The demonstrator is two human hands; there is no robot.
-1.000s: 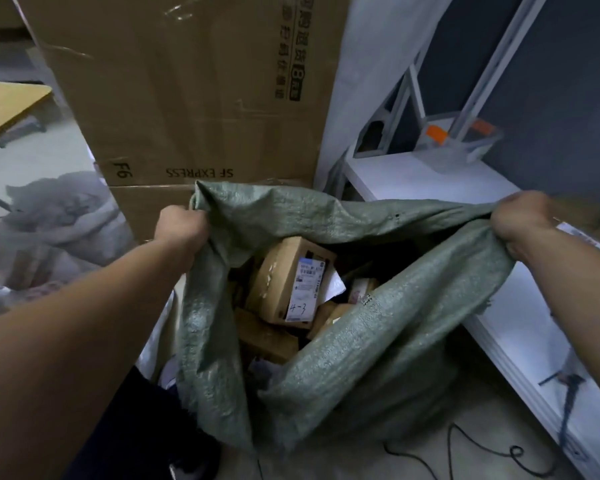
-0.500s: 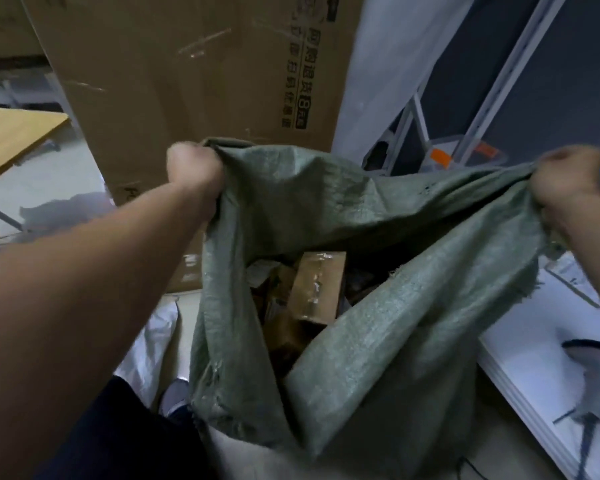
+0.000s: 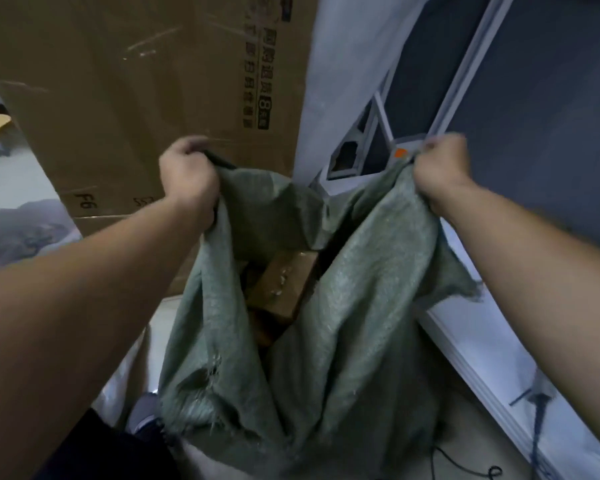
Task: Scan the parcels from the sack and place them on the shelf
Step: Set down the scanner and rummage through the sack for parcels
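A green woven sack [image 3: 354,306] hangs in front of me, held up by its rim at both sides. My left hand [image 3: 187,174] grips the left part of the rim in a fist. My right hand [image 3: 440,168] grips the right part the same way. Through the narrowed mouth I see a brown cardboard parcel [image 3: 281,285] with clear tape on it; other parcels below it are mostly hidden in shadow. The sack has a frayed tear low on its left side.
A large brown cardboard box [image 3: 146,98] stands behind the sack on the left. A white shelf board [image 3: 499,344] runs along the right with a cable [image 3: 537,417] on it. A clear plastic bin with an orange patch [image 3: 400,152] sits at the shelf's far end.
Both hands have lifted the sack's rim higher and drawn closer together. The mouth has narrowed, so fewer parcels show.
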